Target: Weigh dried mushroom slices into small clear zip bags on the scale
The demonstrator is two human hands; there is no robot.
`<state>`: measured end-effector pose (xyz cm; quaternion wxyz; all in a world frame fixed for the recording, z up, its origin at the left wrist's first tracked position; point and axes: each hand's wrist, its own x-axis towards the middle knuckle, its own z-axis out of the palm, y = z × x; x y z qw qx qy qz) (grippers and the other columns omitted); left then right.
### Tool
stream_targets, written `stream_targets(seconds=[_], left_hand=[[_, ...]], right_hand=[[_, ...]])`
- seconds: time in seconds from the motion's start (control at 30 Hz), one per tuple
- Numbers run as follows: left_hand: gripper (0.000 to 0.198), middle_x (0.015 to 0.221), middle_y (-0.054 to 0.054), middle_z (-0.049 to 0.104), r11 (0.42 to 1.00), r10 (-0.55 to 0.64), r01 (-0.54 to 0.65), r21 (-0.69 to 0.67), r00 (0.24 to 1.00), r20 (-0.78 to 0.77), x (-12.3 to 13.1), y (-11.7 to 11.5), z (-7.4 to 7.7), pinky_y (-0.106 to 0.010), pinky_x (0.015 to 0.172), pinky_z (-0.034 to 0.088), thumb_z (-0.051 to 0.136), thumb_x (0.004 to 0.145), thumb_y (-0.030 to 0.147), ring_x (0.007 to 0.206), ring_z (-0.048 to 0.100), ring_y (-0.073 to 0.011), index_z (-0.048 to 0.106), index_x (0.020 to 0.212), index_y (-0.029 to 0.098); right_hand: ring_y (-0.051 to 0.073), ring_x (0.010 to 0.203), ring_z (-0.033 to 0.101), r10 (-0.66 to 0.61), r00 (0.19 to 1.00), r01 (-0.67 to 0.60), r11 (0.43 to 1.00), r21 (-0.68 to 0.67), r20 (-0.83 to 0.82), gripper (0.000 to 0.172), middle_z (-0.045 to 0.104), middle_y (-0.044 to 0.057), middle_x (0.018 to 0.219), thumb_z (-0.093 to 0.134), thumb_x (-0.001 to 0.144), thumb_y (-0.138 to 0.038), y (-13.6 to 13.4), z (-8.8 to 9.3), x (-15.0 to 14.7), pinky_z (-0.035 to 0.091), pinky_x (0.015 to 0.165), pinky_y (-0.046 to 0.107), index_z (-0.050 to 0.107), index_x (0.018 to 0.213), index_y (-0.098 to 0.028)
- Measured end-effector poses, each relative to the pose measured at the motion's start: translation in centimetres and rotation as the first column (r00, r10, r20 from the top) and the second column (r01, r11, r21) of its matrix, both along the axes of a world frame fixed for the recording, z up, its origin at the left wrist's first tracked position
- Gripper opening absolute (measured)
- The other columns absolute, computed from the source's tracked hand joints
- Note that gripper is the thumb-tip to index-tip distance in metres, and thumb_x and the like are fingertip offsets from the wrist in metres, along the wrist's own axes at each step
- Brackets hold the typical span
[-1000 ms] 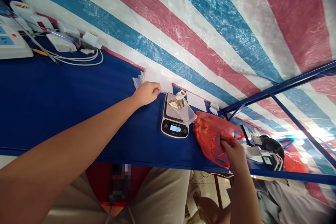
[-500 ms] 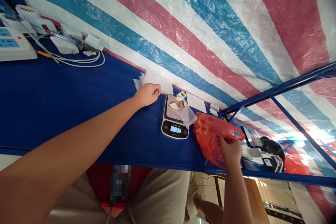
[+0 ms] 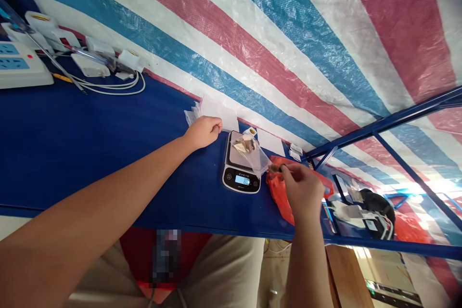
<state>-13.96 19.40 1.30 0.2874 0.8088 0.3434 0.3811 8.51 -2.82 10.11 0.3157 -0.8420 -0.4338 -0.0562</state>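
Note:
My left hand (image 3: 204, 133) is closed in a fist on the blue table, left of a digital kitchen scale (image 3: 241, 185) with a lit display. On the scale's plate lies a clear plastic bag (image 3: 256, 156) holding pale and brown dried pieces (image 3: 244, 144). Over the red plastic bag (image 3: 278, 192), my right hand (image 3: 301, 185) pinches a small brownish dried piece (image 3: 275, 168) between thumb and finger. That piece is close to the clear bag's right end; its exact kind is too small to tell. The red bag's contents are mostly hidden.
Behind my left hand are thin clear bags (image 3: 192, 113) and white paper (image 3: 220, 111). A power strip (image 3: 25, 70), white chargers and cables (image 3: 119, 87) lie at the far left. Striped sheeting (image 3: 231, 43) rises behind the table; a blue metal frame (image 3: 373, 125) stands at right.
My right hand has come up out of the red bag and moved left toward the scale, with a small brownish piece in its fingers. My left hand stays in place.

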Motion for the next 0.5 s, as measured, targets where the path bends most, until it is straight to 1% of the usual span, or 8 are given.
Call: stream_targets(seconds=[0.07,0.13,0.2,0.3,0.37,0.4,0.47,0.5], left_hand=[[0.022,0.065,-0.001,0.064,1.000,-0.001,0.001,-0.006,1.000,-0.005,0.0,0.0,0.1,-0.030,0.062,0.038,0.044,0.077,0.010,0.062,0.056,-0.0171,0.059,0.067,0.021],[0.020,0.067,-0.001,0.064,1.000,-0.001,0.001,-0.009,1.000,-0.009,0.0,0.0,0.1,-0.030,0.063,0.038,0.044,0.078,0.010,0.064,0.056,-0.0173,0.058,0.069,0.021],[0.017,0.076,-0.002,0.066,1.000,0.017,-0.017,0.013,1.000,0.015,-0.1,-0.1,0.0,-0.030,0.064,0.038,0.044,0.081,0.013,0.067,0.057,-0.0172,0.059,0.077,0.021],[0.012,0.089,-0.004,0.067,0.995,0.078,-0.082,0.051,0.993,0.086,-0.1,-0.4,0.2,-0.030,0.065,0.039,0.047,0.089,0.023,0.068,0.056,-0.0159,0.058,0.093,0.020],[0.015,0.080,-0.002,0.063,0.990,0.126,-0.133,0.057,0.986,0.105,0.0,-0.6,0.3,-0.030,0.063,0.038,0.050,0.091,0.035,0.063,0.053,-0.0148,0.053,0.089,0.021],[0.020,0.072,0.000,0.058,0.985,0.154,-0.161,0.064,0.982,0.106,0.1,-0.8,0.4,-0.030,0.061,0.036,0.052,0.091,0.040,0.060,0.050,-0.0143,0.049,0.083,0.022],[0.036,0.059,0.002,0.043,0.971,0.208,-0.218,0.097,0.973,0.099,0.2,-1.0,0.6,-0.031,0.058,0.030,0.057,0.087,0.048,0.054,0.040,-0.0133,0.037,0.070,0.023],[0.044,0.055,0.003,0.035,0.965,0.222,-0.232,0.117,0.971,0.093,0.3,-1.1,0.7,-0.031,0.057,0.027,0.058,0.086,0.050,0.052,0.035,-0.0128,0.030,0.065,0.023]], right_hand=[[0.027,0.079,0.072,0.086,0.996,-0.086,0.996,-0.035,-0.013,0.026,0.079,0.008,0.082,0.068,0.081,-0.045,3.1,-0.3,-0.6,0.049,0.076,0.035,0.076,0.083,-0.020],[0.027,0.083,0.073,0.133,0.990,-0.136,0.987,-0.082,-0.045,0.023,0.079,0.008,0.085,0.068,0.081,-0.043,4.3,-0.3,-0.7,0.049,0.079,0.035,0.075,0.083,-0.020],[0.027,0.085,0.073,0.121,0.991,-0.125,0.989,-0.084,-0.056,0.025,0.079,0.008,0.087,0.068,0.083,-0.044,3.7,-0.3,-0.7,0.048,0.080,0.035,0.076,0.086,-0.021],[0.024,0.077,0.069,0.035,0.998,-0.036,0.999,-0.015,-0.061,0.030,0.076,0.007,0.084,0.065,0.088,-0.049,0.8,-0.2,-0.5,0.048,0.072,0.033,0.073,0.089,-0.020],[0.018,0.061,0.058,-0.058,0.994,0.061,0.998,0.035,-0.089,0.032,0.065,0.002,0.067,0.070,0.084,-0.051,-1.1,-0.6,-0.5,0.044,0.060,0.030,0.062,0.073,-0.022],[0.015,0.054,0.048,-0.107,0.986,0.118,0.989,0.091,-0.125,0.039,0.055,-0.002,0.058,0.074,0.081,-0.051,-1.8,-1.0,-0.6,0.039,0.054,0.028,0.051,0.064,-0.024],[0.010,0.049,0.029,-0.156,0.953,0.226,0.937,0.268,-0.259,0.059,0.030,-0.008,0.051,0.080,0.075,-0.048,-2.8,-2.1,-0.8,0.030,0.047,0.027,0.027,0.060,-0.028],[0.009,0.049,0.024,-0.140,0.930,0.264,0.897,0.356,-0.339,0.065,0.022,-0.010,0.053,0.081,0.074,-0.045,-3.1,-2.7,-1.0,0.027,0.045,0.027,0.020,0.061,-0.029]])
